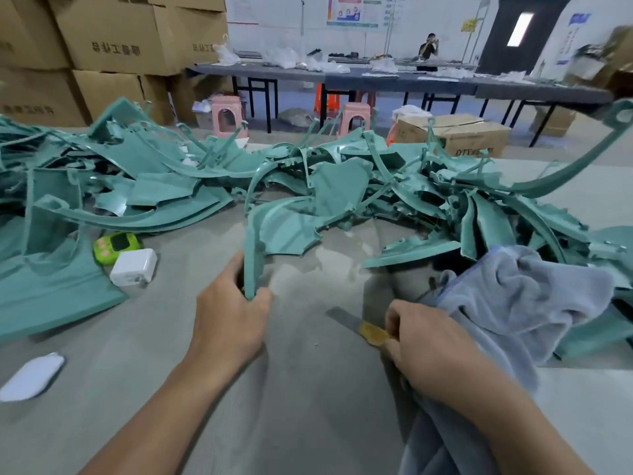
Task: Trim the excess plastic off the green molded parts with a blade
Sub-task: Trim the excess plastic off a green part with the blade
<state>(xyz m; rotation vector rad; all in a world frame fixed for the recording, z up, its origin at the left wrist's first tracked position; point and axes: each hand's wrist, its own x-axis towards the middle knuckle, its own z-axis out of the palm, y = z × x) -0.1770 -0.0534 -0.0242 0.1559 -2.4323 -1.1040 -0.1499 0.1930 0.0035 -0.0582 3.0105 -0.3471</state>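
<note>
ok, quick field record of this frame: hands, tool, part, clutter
left hand: grips the lower end of a green molded part
right hand: holds the blade by its yellow-wrapped end
blade vs part: apart, no cut under way
pile: more green parts across the table's far side
cloth: grey-blue, beside the right hand
other: white adapter and green gadget, left

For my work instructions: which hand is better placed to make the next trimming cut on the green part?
The right hand. It holds the blade, its tip toward the green part, while the left hand grips that part's lower end, probably steadying it.
</note>
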